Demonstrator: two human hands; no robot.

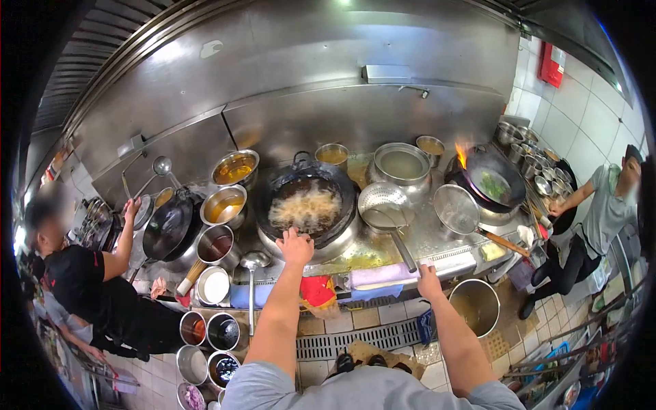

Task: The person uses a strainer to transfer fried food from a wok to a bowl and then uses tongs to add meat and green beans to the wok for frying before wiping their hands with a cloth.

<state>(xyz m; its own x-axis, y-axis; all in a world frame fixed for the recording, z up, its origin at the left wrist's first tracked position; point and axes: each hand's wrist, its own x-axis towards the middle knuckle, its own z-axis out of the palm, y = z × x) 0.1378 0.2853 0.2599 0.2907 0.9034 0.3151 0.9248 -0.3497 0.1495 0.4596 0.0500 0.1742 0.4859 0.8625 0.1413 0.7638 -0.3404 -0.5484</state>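
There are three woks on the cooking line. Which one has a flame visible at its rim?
The wok at the right, holding green vegetables, shows an orange flame at its upper-left rim. The middle wok holds pale frying food under the left hand; the tilted left wok looks empty.

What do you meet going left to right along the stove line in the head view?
Person in black → tilted black wok → frying wok, left hand at its rim → perforated skimmer → mesh strainer → flaming wok → person in grey.

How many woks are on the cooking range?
3. A tilted dark wok on the left, a middle frying wok by the left hand, a flaming wok on the right. Others may be hidden.
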